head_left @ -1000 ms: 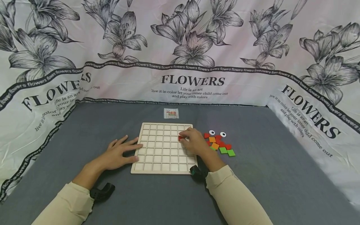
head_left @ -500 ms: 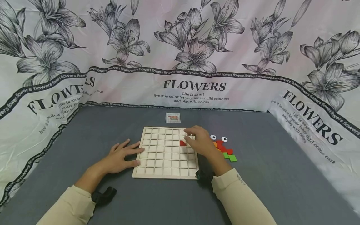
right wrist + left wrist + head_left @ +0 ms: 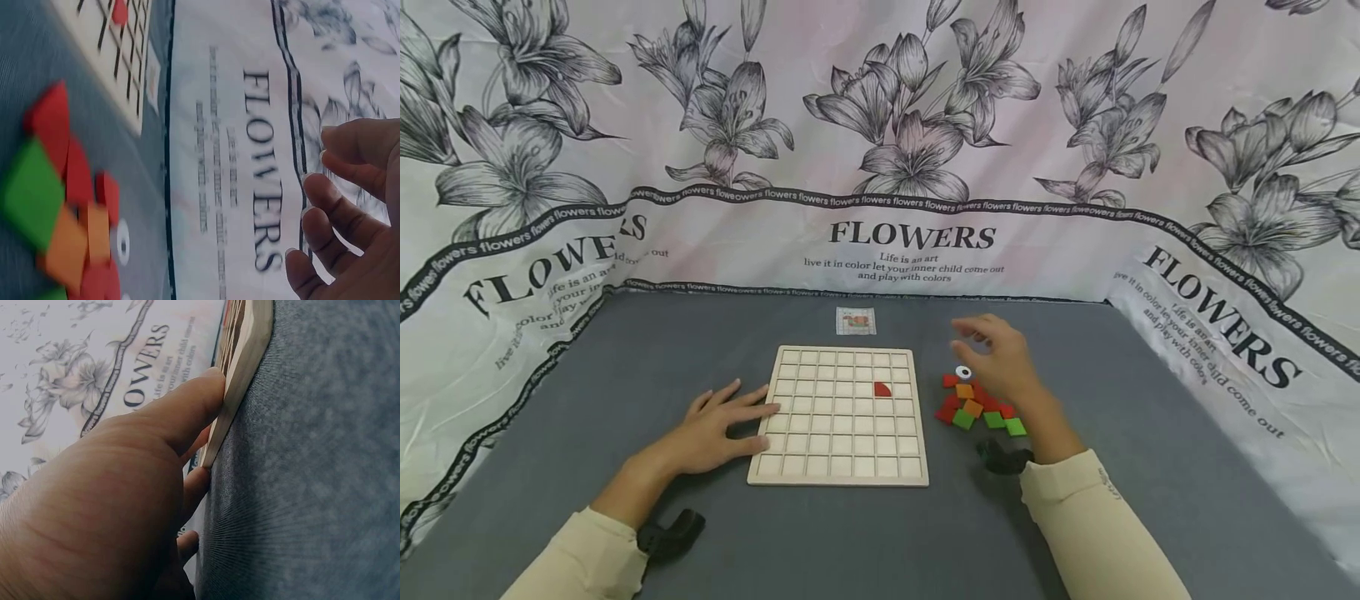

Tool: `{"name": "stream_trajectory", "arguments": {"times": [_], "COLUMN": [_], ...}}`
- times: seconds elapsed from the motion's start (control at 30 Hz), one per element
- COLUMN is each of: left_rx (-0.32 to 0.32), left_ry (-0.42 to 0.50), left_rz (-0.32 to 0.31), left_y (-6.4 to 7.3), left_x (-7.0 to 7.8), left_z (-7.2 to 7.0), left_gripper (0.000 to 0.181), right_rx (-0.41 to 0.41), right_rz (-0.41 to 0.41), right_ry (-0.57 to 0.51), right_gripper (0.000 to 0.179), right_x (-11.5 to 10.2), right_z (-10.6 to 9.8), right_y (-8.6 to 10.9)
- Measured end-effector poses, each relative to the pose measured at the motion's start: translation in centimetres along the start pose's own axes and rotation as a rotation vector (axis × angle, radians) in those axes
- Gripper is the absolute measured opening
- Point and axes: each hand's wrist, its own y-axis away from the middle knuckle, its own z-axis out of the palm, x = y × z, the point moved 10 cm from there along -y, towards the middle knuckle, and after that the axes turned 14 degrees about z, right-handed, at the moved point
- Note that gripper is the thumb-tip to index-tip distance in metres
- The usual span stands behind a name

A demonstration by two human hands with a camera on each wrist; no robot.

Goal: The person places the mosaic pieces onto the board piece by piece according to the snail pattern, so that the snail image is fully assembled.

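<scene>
A wooden grid board (image 3: 842,479) lies on the grey cloth, with one red rounded tile (image 3: 882,389) in a cell near its upper right. My left hand (image 3: 715,429) rests against the board's left edge with spread fingers; the left wrist view shows the thumb (image 3: 206,394) at the wooden rim. Off to the right, my right hand (image 3: 1000,358) hovers above the loose pile, fingers loosely bent and nothing between them. Red, orange and green tiles make up that pile, among them a green tile (image 3: 963,419) and an orange tile (image 3: 65,247). A white eye disc (image 3: 963,372) sits at its far side.
A small picture card (image 3: 856,322) lies beyond the board's far edge. Flower-printed fabric (image 3: 917,250) rises behind the table and along both sides. Black wrist cameras (image 3: 672,536) sit under both wrists.
My right hand has let go of the red tile in the board's cell and moved right, over the pile. My left hand stays at the board's edge; the head view has shifted slightly.
</scene>
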Motion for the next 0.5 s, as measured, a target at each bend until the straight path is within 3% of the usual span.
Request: {"name": "stream_trajectory", "arguments": {"times": [0.23, 0.5], "left_rx": [0.013, 0.009], "left_ry": [0.003, 0.004], "left_rz": [-0.005, -0.022], "left_y": [0.2, 0.1], "left_x": [-0.2, 0.1], "left_z": [-0.1, 0.1], "left_gripper": [0.055, 0.056], "right_rx": [0.036, 0.005], "right_rz": [0.050, 0.122], "right_ry": [0.026, 0.116], "right_gripper": [0.029, 0.028], "right_x": [3.0, 6.7], "right_z": [-2.3, -2.0], "right_y": [0.7, 2.1]}}
